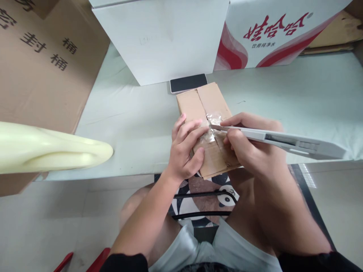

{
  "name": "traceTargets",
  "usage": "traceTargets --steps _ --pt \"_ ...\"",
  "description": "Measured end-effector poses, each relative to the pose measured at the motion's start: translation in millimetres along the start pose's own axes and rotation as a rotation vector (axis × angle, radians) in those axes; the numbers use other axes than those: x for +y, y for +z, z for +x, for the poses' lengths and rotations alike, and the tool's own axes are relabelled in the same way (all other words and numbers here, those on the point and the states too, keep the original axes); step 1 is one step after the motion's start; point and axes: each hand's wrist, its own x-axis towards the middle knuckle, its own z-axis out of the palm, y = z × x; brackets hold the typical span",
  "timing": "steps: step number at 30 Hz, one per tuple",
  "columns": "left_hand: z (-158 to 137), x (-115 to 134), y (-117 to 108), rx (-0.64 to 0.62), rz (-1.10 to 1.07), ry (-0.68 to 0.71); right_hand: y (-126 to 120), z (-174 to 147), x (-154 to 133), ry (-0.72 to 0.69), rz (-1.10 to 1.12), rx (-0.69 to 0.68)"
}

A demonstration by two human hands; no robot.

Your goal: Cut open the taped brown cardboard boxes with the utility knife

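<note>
A small flat cardboard box (211,100) lies at the front edge of the table, slightly turned. Clear tape (211,136) shows across the middle of its seam. My left hand (188,147) rests flat on the box's left side, fingers spread. In my right hand (252,143) is a white utility knife (283,139), held between thumb and fingers. Its blade tip touches the tape at the seam, close to my left fingertips. The right hand's lower fingers are partly hidden behind the knife.
Behind the box lies a phone (188,83), near a white carton (170,41) and a red-and-white carton (272,37). A large brown carton (48,75) stands at the left. A pale yellow smooth object (56,149) juts in from the left. The table (136,124) has a pale green cover.
</note>
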Motion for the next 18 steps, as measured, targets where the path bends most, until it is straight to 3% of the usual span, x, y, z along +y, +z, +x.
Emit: traceTargets --steps 4,8,14,18 --pt "0 0 1 0.012 -0.005 -0.002 0 1 -2 0.013 -0.011 -0.067" --pt "2 1 -1 0.004 -0.011 0.009 -2 -2 -2 0.020 0.048 -0.029" --pt "4 2 -3 -0.014 0.006 0.026 -6 -8 5 -0.145 0.030 0.005" --pt "3 1 -4 -0.025 0.026 0.012 -13 -14 -5 -0.215 -0.051 0.042"
